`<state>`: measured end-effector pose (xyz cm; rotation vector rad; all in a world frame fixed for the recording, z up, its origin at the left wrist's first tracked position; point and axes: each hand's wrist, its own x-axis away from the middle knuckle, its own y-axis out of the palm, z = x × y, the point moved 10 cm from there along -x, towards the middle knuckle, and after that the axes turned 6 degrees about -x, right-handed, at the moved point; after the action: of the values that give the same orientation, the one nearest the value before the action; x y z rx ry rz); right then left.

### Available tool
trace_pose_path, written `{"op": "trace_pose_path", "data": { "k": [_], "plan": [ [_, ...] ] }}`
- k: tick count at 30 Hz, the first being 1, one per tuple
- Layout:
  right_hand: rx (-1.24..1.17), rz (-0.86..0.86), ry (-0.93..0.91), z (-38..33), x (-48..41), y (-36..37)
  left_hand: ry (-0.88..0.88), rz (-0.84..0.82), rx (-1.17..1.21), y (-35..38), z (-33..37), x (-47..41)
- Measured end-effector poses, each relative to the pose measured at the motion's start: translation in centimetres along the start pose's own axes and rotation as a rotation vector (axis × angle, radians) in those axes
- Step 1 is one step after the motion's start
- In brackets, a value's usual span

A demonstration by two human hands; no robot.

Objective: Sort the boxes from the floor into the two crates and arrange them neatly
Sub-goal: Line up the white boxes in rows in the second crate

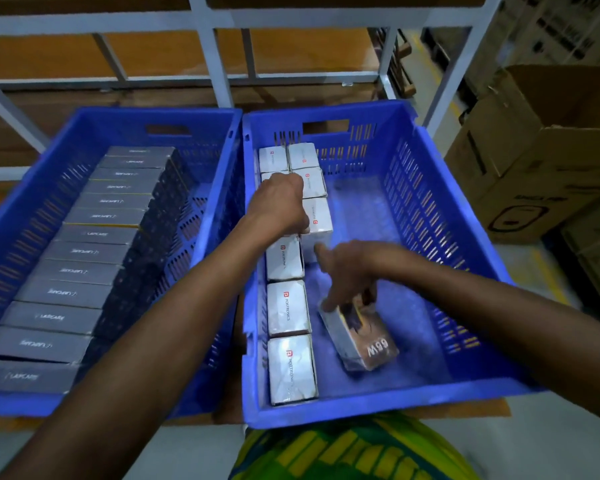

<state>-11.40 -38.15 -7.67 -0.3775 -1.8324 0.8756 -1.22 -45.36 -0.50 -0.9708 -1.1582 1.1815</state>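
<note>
Two blue crates stand side by side. The left crate holds a long row of several grey boxes. The right crate has white boxes lined along its left wall in two short columns. My left hand rests fisted on top of the white boxes in the middle of that row, pressing on them. My right hand grips the top end of a tilted white box marked 65W, which leans on the crate floor right of the row.
A white metal shelf frame with brown boards rises behind the crates. Open cardboard cartons are stacked to the right. The right half of the right crate's floor is bare. My patterned clothing shows at the bottom.
</note>
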Motion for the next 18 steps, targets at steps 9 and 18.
{"op": "trace_pose_path", "data": {
  "k": [9,18],
  "plan": [
    [-0.714,0.519,-0.122,4.2,3.7,-10.5,0.181,-0.573,0.456,0.1,0.9,3.4],
    [-0.911,0.241,-0.262,4.0,3.5,-9.1,0.106,-0.479,0.725,0.0,1.8,3.6]
  ]
}}
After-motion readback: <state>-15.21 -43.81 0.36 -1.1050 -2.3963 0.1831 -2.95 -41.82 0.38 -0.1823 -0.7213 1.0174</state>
